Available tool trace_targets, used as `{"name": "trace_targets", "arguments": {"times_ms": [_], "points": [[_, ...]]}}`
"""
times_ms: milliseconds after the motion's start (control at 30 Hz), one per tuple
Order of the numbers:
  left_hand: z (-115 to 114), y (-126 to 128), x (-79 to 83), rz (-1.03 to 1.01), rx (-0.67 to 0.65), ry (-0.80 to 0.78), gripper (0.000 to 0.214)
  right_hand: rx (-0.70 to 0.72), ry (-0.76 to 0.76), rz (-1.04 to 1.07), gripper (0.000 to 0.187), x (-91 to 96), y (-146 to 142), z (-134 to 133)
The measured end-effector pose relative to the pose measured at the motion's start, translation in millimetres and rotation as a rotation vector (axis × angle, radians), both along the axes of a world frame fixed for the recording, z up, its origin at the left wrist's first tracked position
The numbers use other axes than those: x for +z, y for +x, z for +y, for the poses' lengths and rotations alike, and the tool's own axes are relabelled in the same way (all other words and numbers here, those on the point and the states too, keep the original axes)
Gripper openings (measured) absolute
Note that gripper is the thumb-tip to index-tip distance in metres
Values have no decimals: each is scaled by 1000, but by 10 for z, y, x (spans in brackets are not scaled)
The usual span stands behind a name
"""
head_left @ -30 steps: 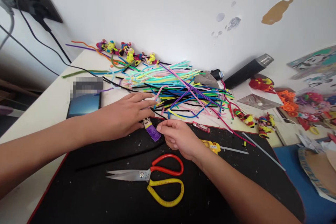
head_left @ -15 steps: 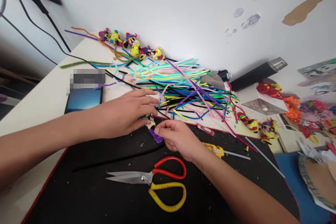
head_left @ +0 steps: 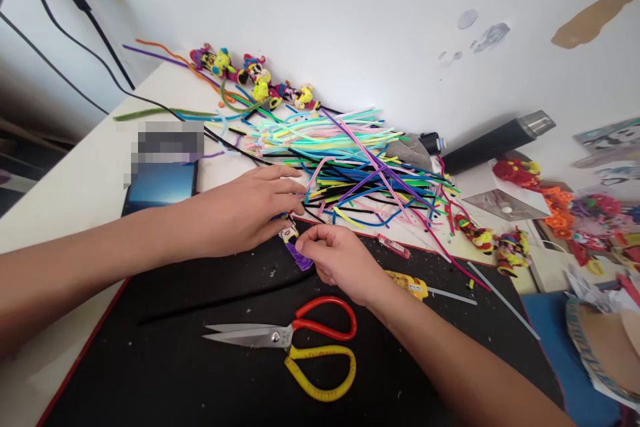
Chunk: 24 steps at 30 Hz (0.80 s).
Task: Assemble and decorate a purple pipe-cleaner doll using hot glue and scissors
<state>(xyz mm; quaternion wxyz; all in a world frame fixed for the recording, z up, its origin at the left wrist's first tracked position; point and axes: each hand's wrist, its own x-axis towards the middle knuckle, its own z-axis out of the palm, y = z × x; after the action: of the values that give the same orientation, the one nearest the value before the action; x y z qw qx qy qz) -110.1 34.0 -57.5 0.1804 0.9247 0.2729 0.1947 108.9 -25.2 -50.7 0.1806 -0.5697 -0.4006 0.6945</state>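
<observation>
My left hand [head_left: 245, 210] lies flat at the near edge of a heap of coloured pipe cleaners [head_left: 360, 167], fingers stretched out and fingertips touching the strands. Just under its fingertips a small doll with a purple pipe-cleaner body [head_left: 296, 248] lies on the black mat [head_left: 150, 360]. My right hand [head_left: 340, 260] is curled, thumb and fingers pinched on the doll's lower end. The two hands almost touch over the doll.
Red-and-yellow scissors [head_left: 300, 337] and a long black pipe cleaner [head_left: 215, 303] lie on the mat. A phone [head_left: 160, 183] sits to the left, a yellow tool [head_left: 407, 283] to the right. Finished dolls [head_left: 250, 77] line the wall; a black flask [head_left: 500, 140] lies at the right.
My right hand has closed in on the purple doll and pinched its end. My left hand has stayed at the heap's edge. The view has shifted slightly.
</observation>
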Motion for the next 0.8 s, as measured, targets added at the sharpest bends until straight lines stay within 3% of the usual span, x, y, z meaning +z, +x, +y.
{"name": "trace_targets", "arguments": {"times_ms": [500, 800], "points": [[-6, -21, 39, -6, -28, -44, 28, 72, 121, -154, 8, -12, -34, -2], [-47, -7, -39, 14, -38, -18, 22, 72, 150, -177, 11, -36, -28, -8]]}}
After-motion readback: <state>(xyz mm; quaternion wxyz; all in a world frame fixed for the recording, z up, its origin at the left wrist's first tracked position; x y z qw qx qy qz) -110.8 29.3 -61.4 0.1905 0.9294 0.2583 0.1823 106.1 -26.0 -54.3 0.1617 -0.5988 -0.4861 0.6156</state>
